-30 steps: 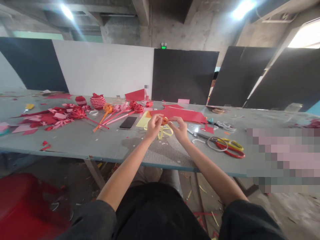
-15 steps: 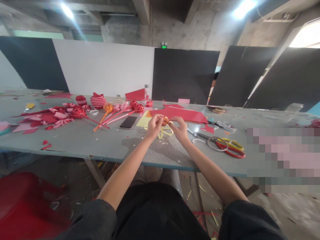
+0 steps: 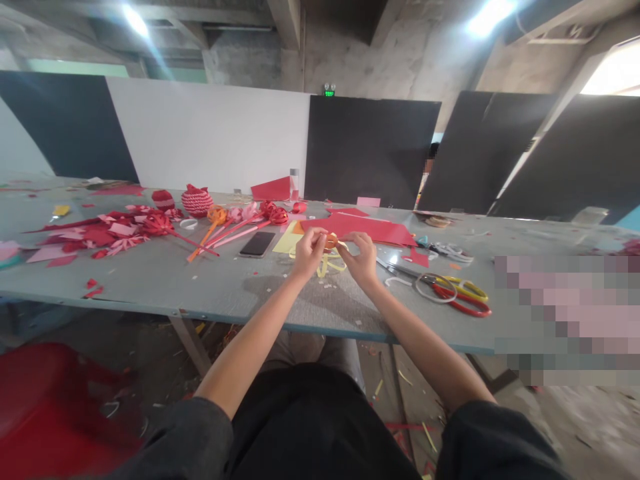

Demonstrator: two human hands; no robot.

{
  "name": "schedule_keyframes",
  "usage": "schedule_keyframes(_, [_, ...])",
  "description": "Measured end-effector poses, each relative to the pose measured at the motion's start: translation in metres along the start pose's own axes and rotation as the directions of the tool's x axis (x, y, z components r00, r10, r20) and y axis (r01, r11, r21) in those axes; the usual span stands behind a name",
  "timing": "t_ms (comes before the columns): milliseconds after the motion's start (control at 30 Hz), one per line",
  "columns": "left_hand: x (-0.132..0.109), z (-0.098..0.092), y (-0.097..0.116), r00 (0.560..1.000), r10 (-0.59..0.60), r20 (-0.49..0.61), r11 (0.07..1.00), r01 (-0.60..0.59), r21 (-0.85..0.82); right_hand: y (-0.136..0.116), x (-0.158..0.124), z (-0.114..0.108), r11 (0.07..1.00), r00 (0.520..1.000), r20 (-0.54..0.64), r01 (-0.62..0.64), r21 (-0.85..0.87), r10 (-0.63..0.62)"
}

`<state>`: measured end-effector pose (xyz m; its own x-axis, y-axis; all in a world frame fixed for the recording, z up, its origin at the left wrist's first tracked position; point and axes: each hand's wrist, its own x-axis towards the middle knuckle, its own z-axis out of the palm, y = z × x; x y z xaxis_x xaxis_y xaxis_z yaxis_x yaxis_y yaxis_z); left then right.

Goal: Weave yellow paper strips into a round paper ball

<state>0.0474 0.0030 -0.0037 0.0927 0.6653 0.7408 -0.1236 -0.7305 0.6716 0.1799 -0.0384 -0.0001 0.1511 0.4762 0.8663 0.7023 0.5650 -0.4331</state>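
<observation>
Between my two hands is a small orange paper piece (image 3: 331, 241), rounded like a ring or flower. My left hand (image 3: 311, 250) pinches its left side with closed fingers. On the other side, the thumb and fingertips of my right hand (image 3: 359, 255) are pressed together at the piece's right edge. Yellow paper strips (image 3: 326, 268) form loops just below the fingers; whether they are joined to the orange piece I cannot tell. Behind the hands lie red paper sheets (image 3: 373, 229) and a pale yellow sheet (image 3: 285, 241).
Scissors with red and yellow handles (image 3: 470, 307) and a roll of tape (image 3: 436, 288) lie to the right. Left of my hands are a phone (image 3: 257, 245), paper flowers on sticks (image 3: 240, 230) and a pile of red and pink paper pieces (image 3: 115, 230). A red stool (image 3: 45, 407) stands below.
The orange piece has turned slightly between my fingers, and now looks more like a ring. Both hands stay in almost the same place.
</observation>
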Motion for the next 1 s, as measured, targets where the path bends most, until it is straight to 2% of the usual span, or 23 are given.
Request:
schedule_keyframes(167, [-0.001,0.0,0.002,0.999,0.031,-0.008,0.998,-0.03,0.058,0.001,0.0,0.0,1.0,1.0,0.005,0.018,-0.002,-0.018])
schedule_keyframes(333, [-0.002,0.0,0.005,1.0,-0.018,0.001,1.0,0.018,0.022,0.001,0.0,0.0,0.999,1.0,-0.004,0.031,-0.019,-0.031])
schedule_keyframes(567, [-0.002,0.001,0.004,0.999,-0.036,0.002,0.999,0.036,-0.006,0.001,-0.002,-0.002,0.965,0.988,-0.011,0.15,-0.214,-0.156])
schedule_keyframes(667, [-0.002,0.001,0.004,0.999,-0.047,-0.003,0.999,0.047,-0.026,0.002,-0.001,-0.006,0.931,0.973,0.041,0.229,-0.286,-0.227])
schedule_keyframes(867, [0.004,-0.002,0.004,0.982,-0.163,-0.092,0.982,0.153,-0.106,-0.002,-0.002,-0.008,0.87,0.915,0.287,0.372,-0.324,-0.285])
schedule_keyframes(933, [0.007,-0.003,0.003,0.965,-0.215,-0.147,0.969,0.192,-0.158,-0.004,-0.004,-0.005,0.876,0.918,0.301,0.354,-0.326,-0.259])
schedule_keyframes(1000, [0.009,-0.004,0.003,0.947,-0.261,-0.188,0.955,0.224,-0.196,-0.003,-0.004,-0.003,0.89,0.951,0.23,0.279,-0.361,-0.205])
